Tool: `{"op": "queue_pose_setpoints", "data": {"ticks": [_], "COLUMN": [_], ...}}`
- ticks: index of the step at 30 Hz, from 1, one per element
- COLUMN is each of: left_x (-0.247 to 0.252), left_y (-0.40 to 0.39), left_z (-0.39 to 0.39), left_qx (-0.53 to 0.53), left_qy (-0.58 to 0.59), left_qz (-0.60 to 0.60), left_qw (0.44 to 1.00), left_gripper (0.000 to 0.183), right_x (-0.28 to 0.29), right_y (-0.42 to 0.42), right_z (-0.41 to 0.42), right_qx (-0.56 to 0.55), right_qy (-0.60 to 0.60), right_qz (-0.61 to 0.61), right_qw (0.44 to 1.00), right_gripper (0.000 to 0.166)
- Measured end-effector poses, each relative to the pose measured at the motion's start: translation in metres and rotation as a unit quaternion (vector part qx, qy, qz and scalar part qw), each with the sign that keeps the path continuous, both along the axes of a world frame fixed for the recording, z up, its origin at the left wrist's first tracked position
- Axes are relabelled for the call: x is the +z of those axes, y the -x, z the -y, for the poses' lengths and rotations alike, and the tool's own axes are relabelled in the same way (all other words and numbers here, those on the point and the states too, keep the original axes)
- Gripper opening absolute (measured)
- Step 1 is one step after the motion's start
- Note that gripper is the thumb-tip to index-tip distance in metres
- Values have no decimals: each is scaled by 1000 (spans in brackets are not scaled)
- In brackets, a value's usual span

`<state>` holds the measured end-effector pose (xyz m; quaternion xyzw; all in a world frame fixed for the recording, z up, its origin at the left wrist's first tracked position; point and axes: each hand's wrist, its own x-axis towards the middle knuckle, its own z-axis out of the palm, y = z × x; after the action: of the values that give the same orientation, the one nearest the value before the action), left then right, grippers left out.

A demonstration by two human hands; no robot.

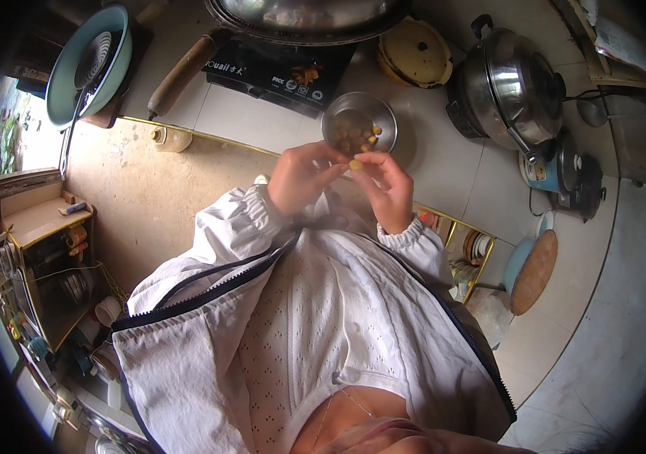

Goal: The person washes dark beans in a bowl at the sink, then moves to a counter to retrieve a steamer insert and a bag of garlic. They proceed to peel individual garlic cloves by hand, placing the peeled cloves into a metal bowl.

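Note:
Just over the near rim of a metal bowl, my two hands meet at a small yellowish, rounded piece, perhaps a nut such as a chestnut. My right hand pinches it between thumb and fingers. From the other side, the thumb and bent fingertips of my left hand close on it, partly hiding the contact. Inside the bowl lie several similar pieces, some brown and some with pale yellow faces. The bowl stands on the tiled counter.
Behind the bowl is a black induction cooker bearing a lidded wok, whose wooden handle juts left. A yellowish enamel pot lid and a steel electric pot stand right. A green basin holds a skimmer; a round board leans right.

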<state>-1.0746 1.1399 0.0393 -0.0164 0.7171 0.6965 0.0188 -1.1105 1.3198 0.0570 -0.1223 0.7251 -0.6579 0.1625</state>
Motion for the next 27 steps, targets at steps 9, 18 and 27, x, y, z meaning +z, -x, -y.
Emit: {"op": "queue_pose_setpoints", "data": {"ticks": [9,18,27], "left_x": [3,-3,-2], "left_y": [1,2,2], "left_z": [3,2,2], "left_qx": [1,-8,-4], "left_qy": [175,-12,42], "left_qz": [-208,-10,-22], "left_qw": [962,1000,999], "left_gripper": [8,3,5], "right_x": [-2,1,-5], "right_y": [3,0,2], "right_z": [0,1,-1], "right_qx": [27,3,13], "right_qy": [-118,4,-19], "right_qz": [-165,31,-11], "right_qw": [979,999,1000], "right_gripper": [20,17,18]}}
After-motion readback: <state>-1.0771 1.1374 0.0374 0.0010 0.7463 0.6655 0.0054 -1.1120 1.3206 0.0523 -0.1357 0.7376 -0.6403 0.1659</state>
